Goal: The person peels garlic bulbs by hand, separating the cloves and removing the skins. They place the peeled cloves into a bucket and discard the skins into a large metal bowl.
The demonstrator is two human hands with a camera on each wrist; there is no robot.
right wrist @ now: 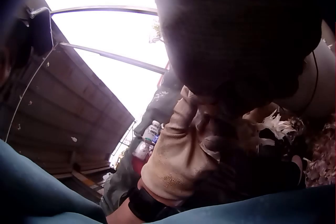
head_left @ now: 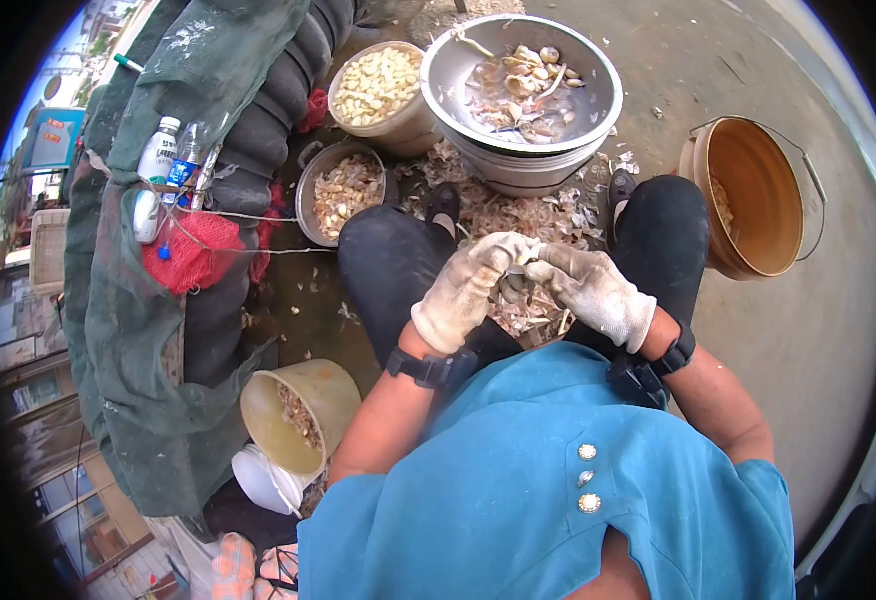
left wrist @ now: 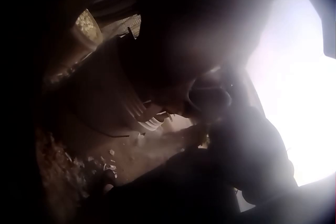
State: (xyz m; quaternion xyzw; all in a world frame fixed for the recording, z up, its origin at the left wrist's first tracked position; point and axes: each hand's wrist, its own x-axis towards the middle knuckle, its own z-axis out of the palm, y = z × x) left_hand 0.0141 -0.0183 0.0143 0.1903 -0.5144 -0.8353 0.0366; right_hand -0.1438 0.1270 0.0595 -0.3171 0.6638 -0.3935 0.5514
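Observation:
In the head view both hands wear soiled white gloves and meet between the knees. My left hand (head_left: 463,288) and right hand (head_left: 598,292) pinch a small pale piece of garlic (head_left: 517,268) between their fingertips; the fingers hide most of it. Whether it is one clove or part of a bulb, I cannot tell. Below the hands, papery garlic skins (head_left: 533,315) cover the ground. A metal basin (head_left: 445,100) ahead holds garlic bulbs, loose cloves and skins. The left wrist view is very dark; the right wrist view shows the left glove (right wrist: 173,163) behind the dark right hand.
Ahead and left stand a bucket (head_left: 413,135) of peeled cloves and a pot (head_left: 306,212) of garlic pieces. An orange-brown bucket (head_left: 773,210) tilts at the right. By the left elbow lies a cream bucket (head_left: 333,385). Green netting (head_left: 123,370) with bottles (head_left: 161,150) borders the left.

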